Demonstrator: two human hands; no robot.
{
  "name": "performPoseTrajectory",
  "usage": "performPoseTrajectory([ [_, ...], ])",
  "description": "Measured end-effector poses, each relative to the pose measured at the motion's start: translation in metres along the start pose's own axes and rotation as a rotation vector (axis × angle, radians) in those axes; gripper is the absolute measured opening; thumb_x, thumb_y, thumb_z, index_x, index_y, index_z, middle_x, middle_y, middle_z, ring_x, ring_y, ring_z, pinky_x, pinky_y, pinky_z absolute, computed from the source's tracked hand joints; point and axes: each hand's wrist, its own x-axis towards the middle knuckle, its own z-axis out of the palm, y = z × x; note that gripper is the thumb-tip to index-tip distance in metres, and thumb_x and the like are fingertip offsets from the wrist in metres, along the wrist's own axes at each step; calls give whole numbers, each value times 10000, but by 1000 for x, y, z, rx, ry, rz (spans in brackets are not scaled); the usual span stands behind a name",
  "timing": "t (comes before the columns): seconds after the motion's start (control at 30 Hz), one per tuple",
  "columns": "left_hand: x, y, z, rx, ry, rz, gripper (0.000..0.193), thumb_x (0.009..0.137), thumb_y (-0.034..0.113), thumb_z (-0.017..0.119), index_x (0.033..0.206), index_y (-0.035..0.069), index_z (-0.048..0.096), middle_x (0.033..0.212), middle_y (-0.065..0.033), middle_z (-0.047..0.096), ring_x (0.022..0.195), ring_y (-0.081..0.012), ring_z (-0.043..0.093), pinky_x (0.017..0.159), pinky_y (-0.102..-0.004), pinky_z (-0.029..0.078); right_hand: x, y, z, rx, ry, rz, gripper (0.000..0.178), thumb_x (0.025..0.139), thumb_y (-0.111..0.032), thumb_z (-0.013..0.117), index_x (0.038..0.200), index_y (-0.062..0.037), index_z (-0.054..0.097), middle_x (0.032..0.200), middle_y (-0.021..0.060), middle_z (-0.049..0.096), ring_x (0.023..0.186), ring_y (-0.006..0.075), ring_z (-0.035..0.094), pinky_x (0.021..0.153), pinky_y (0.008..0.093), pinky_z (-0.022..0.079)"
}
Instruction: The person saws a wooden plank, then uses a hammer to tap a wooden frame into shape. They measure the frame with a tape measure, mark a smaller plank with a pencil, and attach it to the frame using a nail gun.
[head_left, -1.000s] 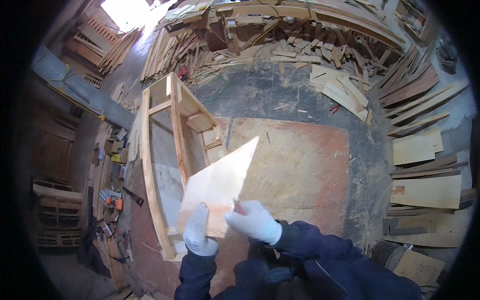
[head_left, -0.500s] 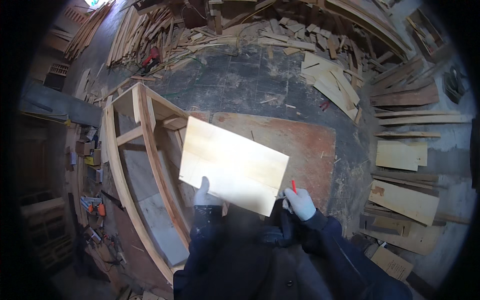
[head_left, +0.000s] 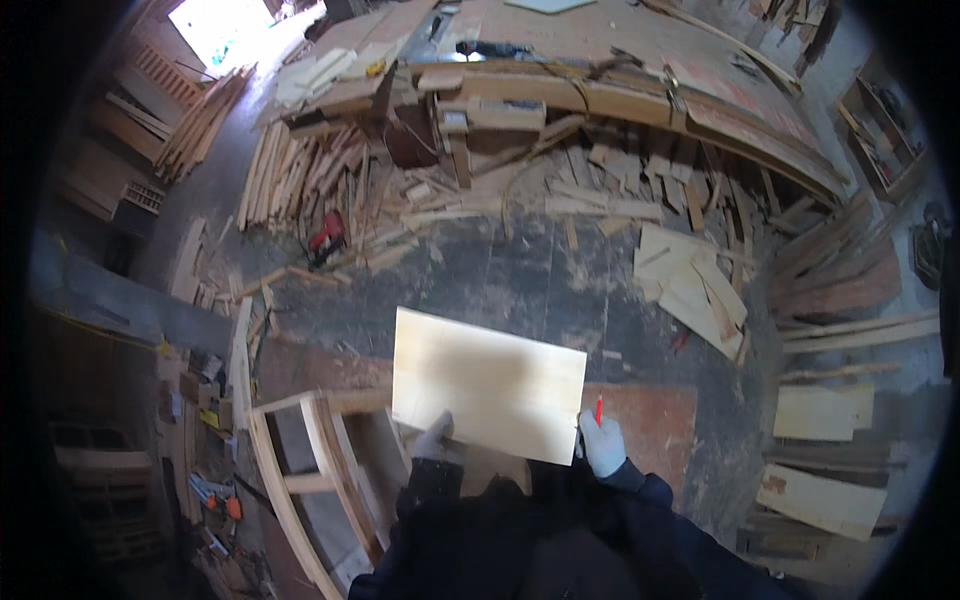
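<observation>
A pale rectangular plywood board [head_left: 490, 385] is held up in front of my body, its right end a little lower than its left. My left hand [head_left: 436, 440], in a light glove, grips the board's lower left edge, thumb on the upper face and fingers hidden beneath. My right hand [head_left: 604, 448], gloved too, is closed at the board's right edge. From it a slim red pencil [head_left: 599, 408] points upward. Whether that hand also bears the board's weight is hard to tell. Left of the board and partly under it stands a curved wooden frame [head_left: 325, 440].
Ahead is a long workbench [head_left: 590, 40] with a dark power tool [head_left: 492, 48] on it. Wood offcuts and strips [head_left: 300, 170] lie heaped below. A red power tool [head_left: 326, 238] rests on the floor. Thin plywood pieces [head_left: 695, 285] lie at the right, near a reddish-brown sheet [head_left: 645, 420].
The view has tilted upward, bringing the workbench in and shifting the frame lower. The board has turned slightly and sits more level. Both hands keep their places at its edges.
</observation>
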Motion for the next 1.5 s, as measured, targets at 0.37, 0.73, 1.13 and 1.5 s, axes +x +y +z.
performPoseTrajectory([
  [0.37,206,101,176,-344,72,-102,349,934,58,603,1278,44,544,1242,-141,615,1174,-310,587,1002,-504,504,268,-181,36,75,-90,-214,324,1005,-170,524,1227,55,595,1016,72,682,904,115,615,795,270,498],
  [0.73,515,235,311,225,-576,19,542,1061,355,379,1453,-20,379,1468,-218,415,1351,-336,408,1124,-447,368,499,-373,99,404,181,-149,301,970,-110,585,1223,52,590,987,97,695,832,148,655,717,272,520],
  [1.13,876,252,362,-215,213,-217,687,1012,580,303,1405,32,433,1347,-154,532,1265,-318,459,1087,-473,352,708,-578,63,516,192,-265,377,985,-157,479,1281,65,550,1038,107,678,842,167,670,711,279,528],
  [1.5,931,280,380,-98,307,-186,620,1004,526,388,1319,3,498,1244,-174,582,1129,-315,533,970,-449,424,950,-720,94,393,-30,-273,305,982,-145,480,1184,42,611,978,51,656,808,87,587,706,236,476],
])
